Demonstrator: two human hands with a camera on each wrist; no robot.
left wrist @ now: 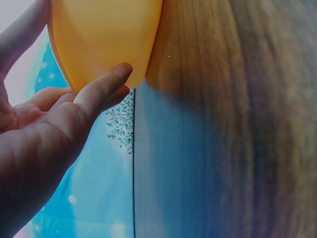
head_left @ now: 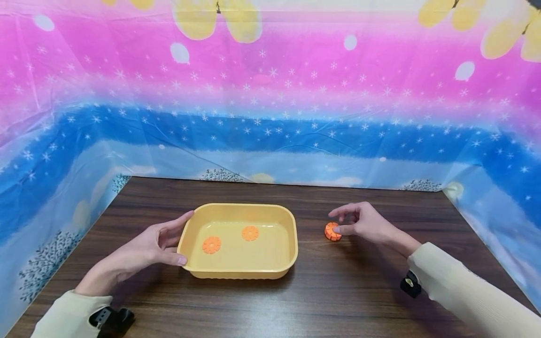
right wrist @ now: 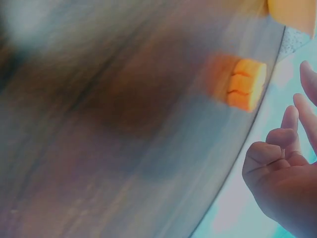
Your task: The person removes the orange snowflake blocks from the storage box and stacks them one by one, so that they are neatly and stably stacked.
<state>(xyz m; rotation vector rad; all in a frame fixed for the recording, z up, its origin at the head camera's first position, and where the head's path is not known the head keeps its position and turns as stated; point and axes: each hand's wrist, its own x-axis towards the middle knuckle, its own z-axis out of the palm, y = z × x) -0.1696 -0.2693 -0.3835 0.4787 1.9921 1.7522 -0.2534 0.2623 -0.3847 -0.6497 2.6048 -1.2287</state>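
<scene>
A yellow rectangular basin point(head_left: 243, 273) stands on the table, with two flat orange flower-shaped pieces, one point(head_left: 211, 244) at left and one point(head_left: 250, 233) nearer the middle, on its floor. My left hand point(head_left: 141, 249) holds the basin's left end, thumb at the near corner and fingers along the far corner. In the left wrist view, fingers lie against the outer wall point(left wrist: 106, 34). To the basin's right sits a thicker orange flower-shaped piece point(right wrist: 246, 85) with a notched edge. My right hand point(head_left: 372, 225) is over it, its thumb overlapping it in the head view; other fingers stand apart from it.
The dark wood-grain table point(head_left: 338, 291) reaches back to a hanging cloth point(head_left: 270, 136) in pink and blue, which encloses the far side and both flanks. Black wrist devices, one point(head_left: 112, 321) at left and one point(head_left: 410, 284) at right, sit at the pale sleeves.
</scene>
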